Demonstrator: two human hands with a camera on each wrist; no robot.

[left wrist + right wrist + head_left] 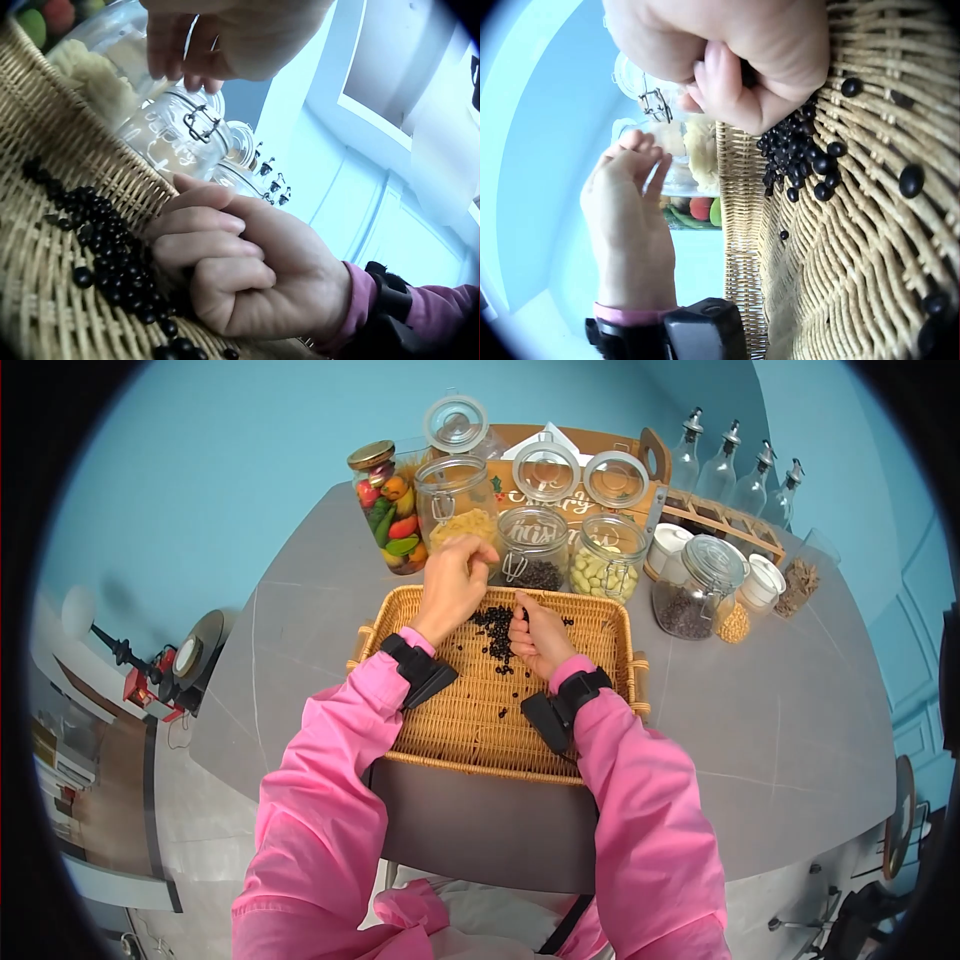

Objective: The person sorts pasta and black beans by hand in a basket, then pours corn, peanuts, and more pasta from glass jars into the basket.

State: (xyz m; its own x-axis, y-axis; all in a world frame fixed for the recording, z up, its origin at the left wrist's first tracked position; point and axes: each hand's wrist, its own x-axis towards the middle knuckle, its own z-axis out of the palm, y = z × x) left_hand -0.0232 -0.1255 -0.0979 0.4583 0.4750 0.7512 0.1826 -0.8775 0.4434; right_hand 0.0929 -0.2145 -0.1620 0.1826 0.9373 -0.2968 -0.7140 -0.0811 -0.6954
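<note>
A pile of small black beans (497,628) lies in a shallow wicker basket (440,730), with several strays around it. My right hand (541,638) is curled into a loose fist low beside the pile; dark beans show in the fold of its fingers. My left hand (455,588) hangs over the basket's back rim, fingers loosely bent and pointing down, nothing visible in them. Just beyond it stand an open glass jar of pasta (465,528) and an open clip-top jar of black beans (535,565). The left fingertips overlap the jars in the left wrist view.
Behind the basket are a jar of colourful vegetables (395,515) and an open jar of pale green beans (605,565). To the right stand a lidded jar (690,595), white canisters (765,582) and glass bottles (718,472) in a wooden rack. All rest on a grey table (770,740).
</note>
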